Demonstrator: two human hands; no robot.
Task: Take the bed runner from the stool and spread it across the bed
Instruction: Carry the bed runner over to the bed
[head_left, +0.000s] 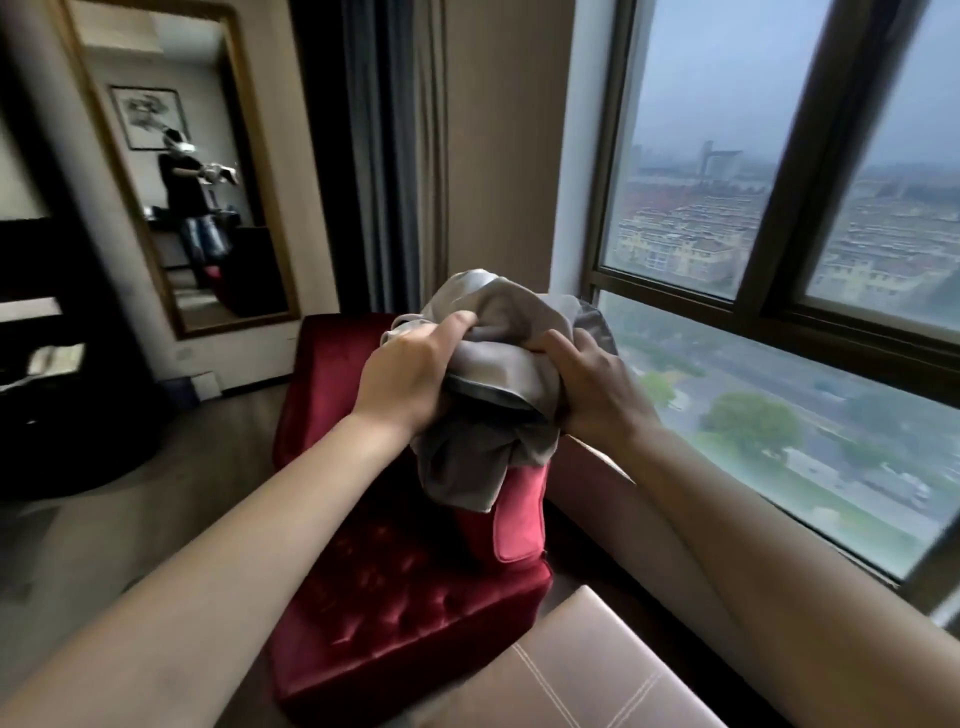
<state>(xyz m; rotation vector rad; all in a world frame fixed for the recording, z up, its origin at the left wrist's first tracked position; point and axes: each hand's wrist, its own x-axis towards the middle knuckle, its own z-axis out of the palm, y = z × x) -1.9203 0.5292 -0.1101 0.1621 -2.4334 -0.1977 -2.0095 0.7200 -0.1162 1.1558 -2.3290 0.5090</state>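
Holds a bunched-up grey, satiny fabric bed runner up in the air, both bare arms stretched forward. Clenches the left hand into the bundle's left side, fingers curled over the top and dug into the folds. Grasps the bundle's right side with the right hand, thumb pressed into the cloth, the other fingers wrapped behind it and out of sight. Lets a loose fold hang down below the wrists.

Carries the runner above a deep red, button-tufted velvet seat, apparently clear of it. Partly hides, with the hanging fold, a red rectangular cushion standing on that seat.

Takes in, at the lower edge just beside the red seat, a beige padded surface with pale stitched lines. Looks out on the right through a large dark-framed window onto rooftops and trees far below. Catches on the left wall a tall wood-framed mirror, reflecting a standing figure in dark clothes with pale cloth in hand. Between mirror and window, a long dark grey curtain; underfoot, a wood-look floor.
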